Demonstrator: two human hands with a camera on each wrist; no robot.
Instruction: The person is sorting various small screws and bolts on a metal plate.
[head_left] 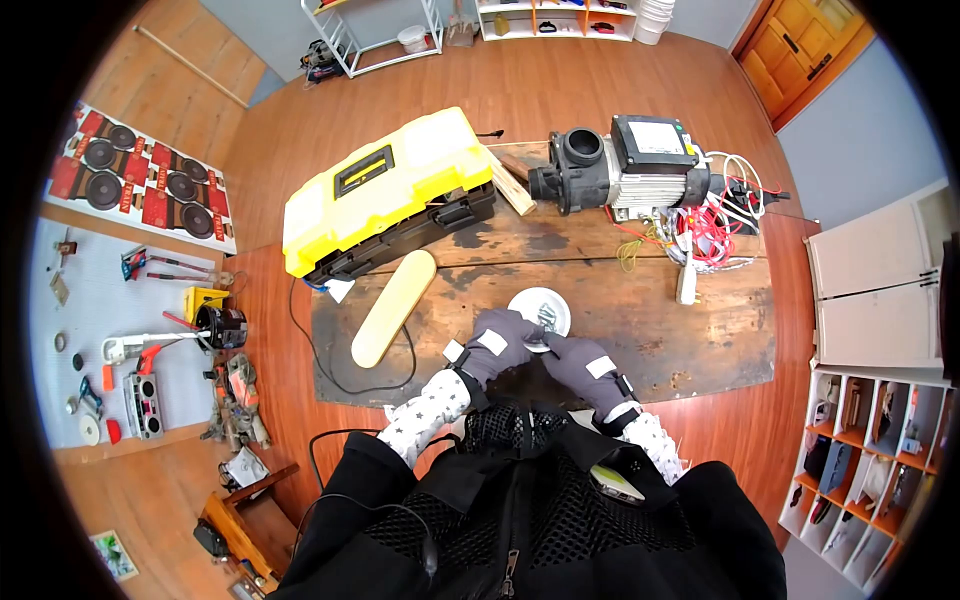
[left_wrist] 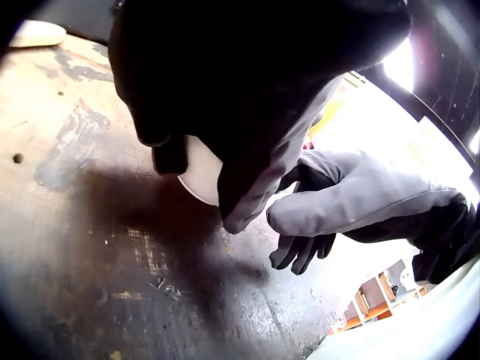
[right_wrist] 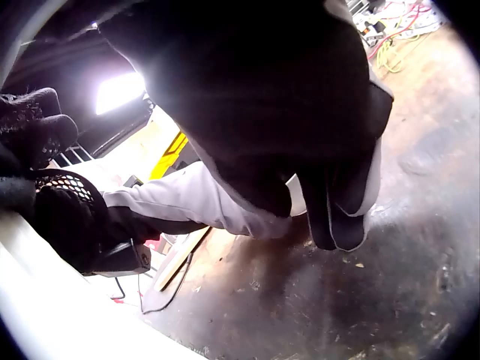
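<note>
A white round dish [head_left: 553,301] with small grey metal pieces [head_left: 546,317] in it lies on the wooden table [head_left: 480,352]. At its near rim are both gloved hands, the left hand [head_left: 500,345] on the left and the right hand [head_left: 583,372] on the right, close together. In the left wrist view, part of the dish [left_wrist: 199,174] shows behind the left hand [left_wrist: 247,142], whose fingers point down; the right hand [left_wrist: 337,196] is beside it. The right wrist view has the right hand [right_wrist: 285,127] with fingers bent downward. What either hand holds is hidden.
A yellow toolbox [head_left: 390,185] stands at the back left, with a long pale wooden piece [head_left: 394,308] in front of it and a black cable. At the back right are a pump motor [head_left: 640,175] and tangled wires [head_left: 708,235] with a white plug [head_left: 687,280].
</note>
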